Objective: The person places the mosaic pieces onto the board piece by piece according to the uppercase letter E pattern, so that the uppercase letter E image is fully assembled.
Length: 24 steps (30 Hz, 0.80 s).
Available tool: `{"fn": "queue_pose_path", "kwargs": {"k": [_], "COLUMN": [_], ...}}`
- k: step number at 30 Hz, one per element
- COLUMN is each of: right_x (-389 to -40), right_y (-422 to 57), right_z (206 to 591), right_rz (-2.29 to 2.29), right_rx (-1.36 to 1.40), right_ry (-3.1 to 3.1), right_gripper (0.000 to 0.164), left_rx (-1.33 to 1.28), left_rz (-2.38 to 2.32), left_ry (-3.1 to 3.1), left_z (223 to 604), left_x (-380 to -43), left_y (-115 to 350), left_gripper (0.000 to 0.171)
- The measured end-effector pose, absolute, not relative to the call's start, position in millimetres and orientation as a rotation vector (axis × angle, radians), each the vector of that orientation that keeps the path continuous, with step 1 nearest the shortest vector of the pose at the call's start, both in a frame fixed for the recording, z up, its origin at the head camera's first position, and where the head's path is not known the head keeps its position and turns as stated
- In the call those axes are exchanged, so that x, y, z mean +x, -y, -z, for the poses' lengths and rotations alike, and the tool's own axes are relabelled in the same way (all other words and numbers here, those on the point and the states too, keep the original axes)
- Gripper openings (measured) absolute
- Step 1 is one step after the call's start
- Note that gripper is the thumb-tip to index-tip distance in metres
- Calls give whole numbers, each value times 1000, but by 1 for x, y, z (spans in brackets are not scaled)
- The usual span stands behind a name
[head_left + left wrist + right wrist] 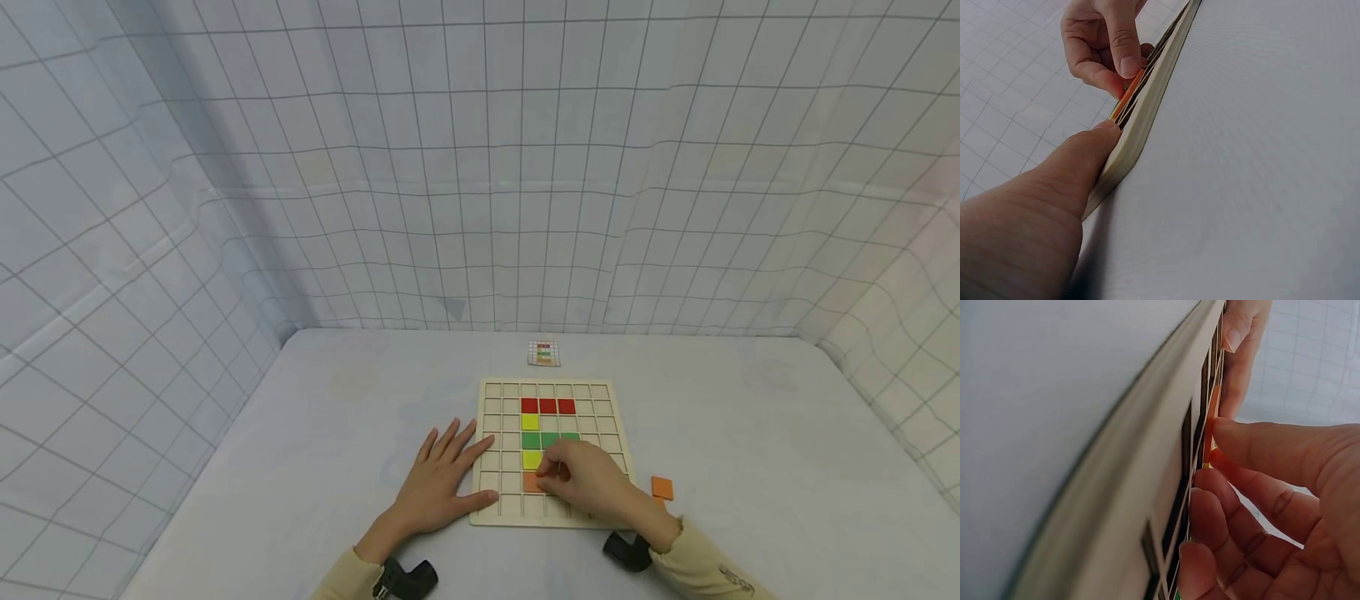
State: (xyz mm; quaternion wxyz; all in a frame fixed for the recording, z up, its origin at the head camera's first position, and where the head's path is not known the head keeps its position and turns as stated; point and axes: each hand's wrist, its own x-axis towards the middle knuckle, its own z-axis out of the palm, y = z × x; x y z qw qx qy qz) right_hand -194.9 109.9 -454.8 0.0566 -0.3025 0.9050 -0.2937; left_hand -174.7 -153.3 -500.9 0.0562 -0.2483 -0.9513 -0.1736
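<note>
A pale wooden grid board lies on the table, its cells partly filled with red tiles, yellow tiles and green tiles. Below the lower yellow tile is an orange tile at a lower cell. My right hand pinches this orange tile at its right edge between thumb and forefinger; the right wrist view shows the thumb against it. With fingers spread, my left hand rests at the board's left side, thumb on the board's lower-left part.
Loose orange tiles lie right of the board, one partly hidden by the right forearm. Behind the board lies a small card printed with a coloured grid pattern. White sheets with a grid pattern enclose the table at the back and sides.
</note>
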Motion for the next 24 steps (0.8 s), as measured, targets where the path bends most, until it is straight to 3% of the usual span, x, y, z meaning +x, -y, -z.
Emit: {"fn": "queue_pose_path", "kwargs": {"k": [13, 24], "right_x": [-194, -190], "right_y": [-117, -140], "right_z": [458, 459], "right_rz": [1002, 1123], "right_rx": [-943, -1025], "right_ry": [-2645, -2574], "right_gripper": [3, 18], "left_rx": [-761, -755], "left_rz": [539, 535], "left_ry": [2880, 2889], "left_z": [500, 502], "left_x": [-174, -175], "left_y": [153, 154], "left_gripper": [76, 77]}}
